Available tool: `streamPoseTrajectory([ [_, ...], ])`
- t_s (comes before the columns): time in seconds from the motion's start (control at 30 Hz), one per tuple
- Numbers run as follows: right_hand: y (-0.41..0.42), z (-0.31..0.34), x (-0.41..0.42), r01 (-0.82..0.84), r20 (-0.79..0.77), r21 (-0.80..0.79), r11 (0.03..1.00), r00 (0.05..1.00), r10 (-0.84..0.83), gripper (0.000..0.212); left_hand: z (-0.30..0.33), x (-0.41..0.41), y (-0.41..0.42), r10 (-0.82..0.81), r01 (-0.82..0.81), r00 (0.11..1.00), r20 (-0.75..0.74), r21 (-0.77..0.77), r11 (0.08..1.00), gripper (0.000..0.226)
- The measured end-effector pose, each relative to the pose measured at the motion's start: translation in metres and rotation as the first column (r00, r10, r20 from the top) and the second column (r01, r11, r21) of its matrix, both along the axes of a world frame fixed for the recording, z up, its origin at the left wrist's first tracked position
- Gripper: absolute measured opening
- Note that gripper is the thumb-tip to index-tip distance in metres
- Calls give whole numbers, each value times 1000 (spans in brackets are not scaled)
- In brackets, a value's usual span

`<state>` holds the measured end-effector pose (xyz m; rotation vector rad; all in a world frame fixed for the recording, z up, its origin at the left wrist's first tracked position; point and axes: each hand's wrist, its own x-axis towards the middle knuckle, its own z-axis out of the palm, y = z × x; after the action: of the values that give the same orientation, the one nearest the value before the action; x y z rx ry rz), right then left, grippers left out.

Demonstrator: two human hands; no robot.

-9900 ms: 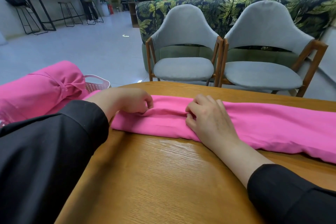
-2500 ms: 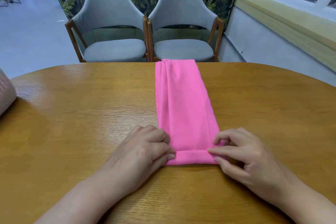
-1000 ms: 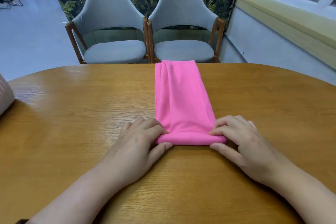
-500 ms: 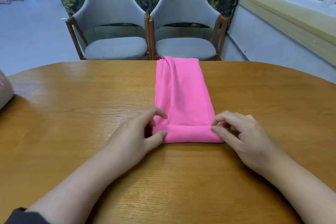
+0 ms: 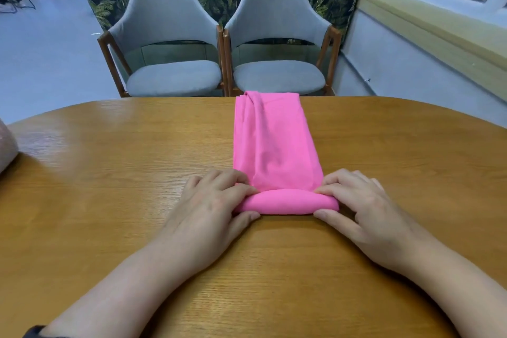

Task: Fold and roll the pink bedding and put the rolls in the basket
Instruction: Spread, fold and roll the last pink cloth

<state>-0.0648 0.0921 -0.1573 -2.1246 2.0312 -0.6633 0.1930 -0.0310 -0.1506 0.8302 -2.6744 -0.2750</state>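
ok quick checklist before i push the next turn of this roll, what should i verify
1. Left hand grips the roll's left end: ok.
2. Right hand grips its right end: ok.
3. Roll lies square across the pink strip: ok.
4. Strip ahead lies smooth: not ok, long creases run down its left side.
5. Table beside the strip is bare for rolling: ok.
6. Roll tightness inside: cannot tell.

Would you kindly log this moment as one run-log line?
stage: rolling | left hand: grips roll's left end | right hand: grips right end | pink bedding: mostly unrolled on table
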Motion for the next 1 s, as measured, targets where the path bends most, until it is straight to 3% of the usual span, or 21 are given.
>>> streamPoseTrajectory([
  [0.23,6,8,-2,-98,87,72,993,992,92,38,5,4,5,-73,75,997,-29,51,996,37],
  [0.33,7,13,-1,-95,203,82,992,976,77,36,3,4,6,-46,69,992,-118,206,976,37],
  [0.4,5,14,1,-42,289,76,996,957,18,29,4,1,5,33,33,979,-199,322,946,25],
  [0.47,4,12,5,15,265,38,999,964,-24,27,5,-2,5,126,-14,962,-242,417,909,12],
  [0.63,1,4,14,59,115,-141,988,992,-42,19,5,-11,1,211,-86,950,-231,455,886,12],
  [0.77,2,-1,10,-10,-32,-189,982,999,4,29,1,-12,-3,226,-126,935,-273,341,932,12],
  [0.87,2,1,7,-11,-66,-69,998,998,6,49,1,-5,-9,29,1,945,-325,91,996,21],
  [1.0,-3,-2,7,14,-71,-21,1000,997,-15,54,-1,5,-20,-72,73,993,-95,5,997,53],
])
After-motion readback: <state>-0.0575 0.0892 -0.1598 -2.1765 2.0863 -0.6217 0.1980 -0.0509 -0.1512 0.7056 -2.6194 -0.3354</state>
